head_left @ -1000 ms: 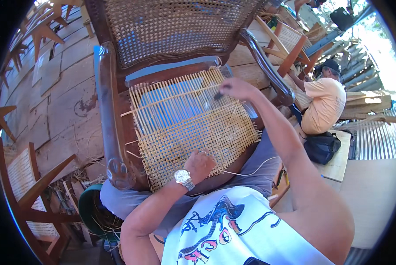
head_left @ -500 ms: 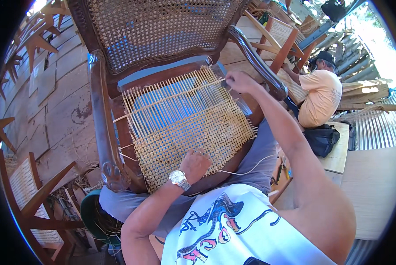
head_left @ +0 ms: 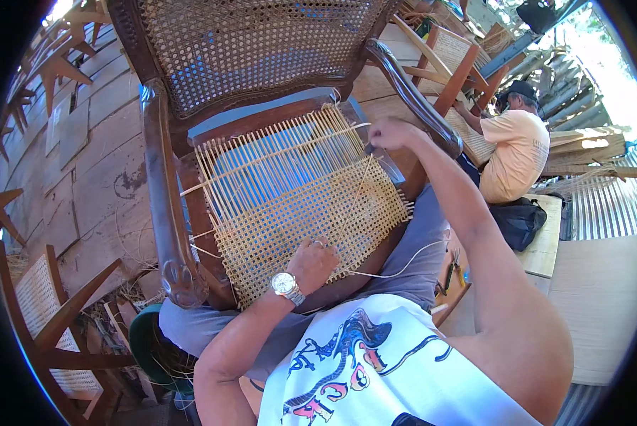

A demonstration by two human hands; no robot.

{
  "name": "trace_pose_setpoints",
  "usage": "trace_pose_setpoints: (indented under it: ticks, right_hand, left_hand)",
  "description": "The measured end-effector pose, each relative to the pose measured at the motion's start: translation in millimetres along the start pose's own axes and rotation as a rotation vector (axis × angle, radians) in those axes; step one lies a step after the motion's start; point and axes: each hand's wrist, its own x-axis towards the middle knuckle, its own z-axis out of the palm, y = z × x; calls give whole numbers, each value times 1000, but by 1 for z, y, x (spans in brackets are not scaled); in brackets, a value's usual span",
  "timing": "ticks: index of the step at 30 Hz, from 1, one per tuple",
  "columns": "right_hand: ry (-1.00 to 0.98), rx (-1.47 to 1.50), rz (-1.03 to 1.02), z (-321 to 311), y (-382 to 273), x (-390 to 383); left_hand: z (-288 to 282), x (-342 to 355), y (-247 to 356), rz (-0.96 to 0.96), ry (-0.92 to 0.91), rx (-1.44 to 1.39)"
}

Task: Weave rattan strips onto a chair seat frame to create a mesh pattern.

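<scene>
A dark wooden armchair [head_left: 163, 206] lies tipped against my lap, its seat partly woven with pale cane [head_left: 297, 199]. My left hand [head_left: 311, 261], with a wristwatch, rests on the near edge of the woven seat, fingers curled on the weave. My right hand [head_left: 389, 133] is at the far right corner of the seat, pinching a thin cane strand [head_left: 364, 177] that runs across the weave. A loose length of cane [head_left: 403, 266] trails over my grey trousers.
Another person in an orange shirt and cap [head_left: 513, 145] sits at the right beside other wooden chairs [head_left: 449, 67]. A caned chair frame [head_left: 45, 319] stands at lower left, next to a green basin [head_left: 144, 344]. Plank flooring lies to the left.
My right hand has shifted slightly along the far right corner of the seat, drawing the strand. The view has tilted a little. My left hand has stayed on the near edge.
</scene>
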Motion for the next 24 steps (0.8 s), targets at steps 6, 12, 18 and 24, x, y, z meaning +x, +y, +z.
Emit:
trace_pose_setpoints:
  ticks: [6,12,18,24]
  right_hand:
    - [398,48,-2,-6,-2,-51]
    - [-57,1022,240,26,-6,-185]
    - [-261,1090,196,114,-4,-196]
    - [-192,660,-25,123,-13,-175]
  left_hand:
    - [3,0,-2,-3,-14,6]
    - [-23,-12,-29,-122,-52,-49]
    - [-52,-13,-42,-457,443,-514]
    - [-28,8,-55,-690,1155,-1699]
